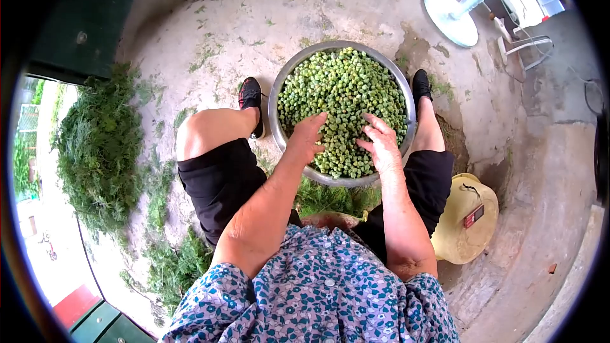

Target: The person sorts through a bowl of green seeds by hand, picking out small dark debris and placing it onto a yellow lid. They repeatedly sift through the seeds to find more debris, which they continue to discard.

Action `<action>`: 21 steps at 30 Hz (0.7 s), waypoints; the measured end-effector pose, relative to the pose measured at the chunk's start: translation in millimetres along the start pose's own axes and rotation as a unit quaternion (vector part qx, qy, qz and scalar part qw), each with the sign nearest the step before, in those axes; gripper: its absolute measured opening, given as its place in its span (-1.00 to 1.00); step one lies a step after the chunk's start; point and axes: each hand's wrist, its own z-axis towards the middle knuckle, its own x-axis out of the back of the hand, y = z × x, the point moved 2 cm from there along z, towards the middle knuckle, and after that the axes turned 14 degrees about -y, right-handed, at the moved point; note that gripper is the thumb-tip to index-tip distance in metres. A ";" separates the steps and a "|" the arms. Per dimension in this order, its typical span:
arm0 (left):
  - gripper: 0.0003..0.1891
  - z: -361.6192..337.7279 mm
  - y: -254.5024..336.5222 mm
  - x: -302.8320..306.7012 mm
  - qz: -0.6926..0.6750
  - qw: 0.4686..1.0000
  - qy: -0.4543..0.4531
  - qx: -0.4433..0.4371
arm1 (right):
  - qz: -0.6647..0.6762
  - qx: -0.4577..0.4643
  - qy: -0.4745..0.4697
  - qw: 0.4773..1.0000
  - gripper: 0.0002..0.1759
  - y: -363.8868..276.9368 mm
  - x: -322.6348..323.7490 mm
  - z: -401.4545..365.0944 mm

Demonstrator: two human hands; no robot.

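A wide round metal basin (277, 128) stands between my feet, heaped with small, knobbly green cones or seed pods (346, 89). My left hand (306, 137) rests at the near left part of the heap, fingers apart and touching the pods. Opposite it, my right hand (381, 141) lies on the near right part, its fingers spread and slightly curled over the pods. A gap full of pods separates the two hands. Neither appears to grip anything, though some fingertips are partly hidden among the pods.
Leafy green branches (101, 152) are piled on the left, with more clippings (324, 198) below the basin. A yellow stool or upturned tub (467, 241) at my right carries a small red-and-black device (473, 216). A fan base (450, 19) stands at the upper right.
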 end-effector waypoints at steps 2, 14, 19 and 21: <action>-0.25 -13.6 11.3 -2.7 0.049 0.997 -0.040 -0.037 | -0.023 0.012 -0.001 1.000 -0.49 8.7 8.5 -1.9; -0.59 -69.0 153.6 -38.2 0.362 0.895 -0.122 -0.230 | -0.534 0.152 -0.052 0.830 -0.80 97.2 -21.0 1.7; -0.62 -57.2 174.4 -27.6 0.349 0.907 -0.104 -0.213 | -0.637 0.012 -0.132 0.760 -0.88 118.8 -46.9 2.8; -0.65 -57.1 170.2 -28.2 0.282 0.934 -0.094 -0.199 | -0.674 0.025 -0.154 0.722 -0.87 120.4 -55.3 4.6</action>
